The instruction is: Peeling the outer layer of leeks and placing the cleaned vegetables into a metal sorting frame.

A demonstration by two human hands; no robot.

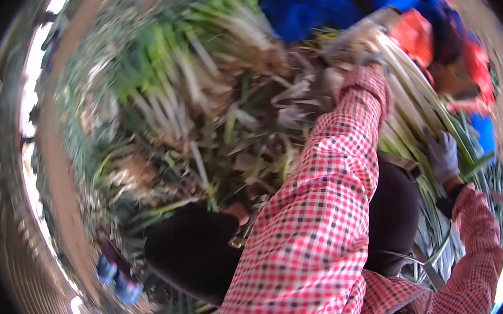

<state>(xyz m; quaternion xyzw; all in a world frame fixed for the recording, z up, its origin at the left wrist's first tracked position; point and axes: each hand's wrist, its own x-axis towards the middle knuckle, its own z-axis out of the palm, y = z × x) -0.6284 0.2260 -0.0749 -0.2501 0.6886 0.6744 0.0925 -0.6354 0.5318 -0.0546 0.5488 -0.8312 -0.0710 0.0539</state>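
While the left sleeve of red, black and white checked cloth runs diagonally up across the view, the left hand is at the upper, root end of a bundle of long white-and-green leek-like stalks. Motion blur here; cannot tell whether its fingers are closed on anything. The bundle lies on the person's right, white ends up and away, green leaves toward the body.

Right hand, in a pale grey glove, rests lower on the same bundle — fingers extended over the green part, back of the hand showing. Whether they curl around any stalk cannot be told. A black band circles the right wrist.

Just beyond the root end: a crumpled bright blue sheet-like material; to its right, a crumpled orange-red bag-like piece. Left of the arm: a heap of similar loose stalks, roots toward the middle, and scattered dry leaf trimmings — partly blurred.
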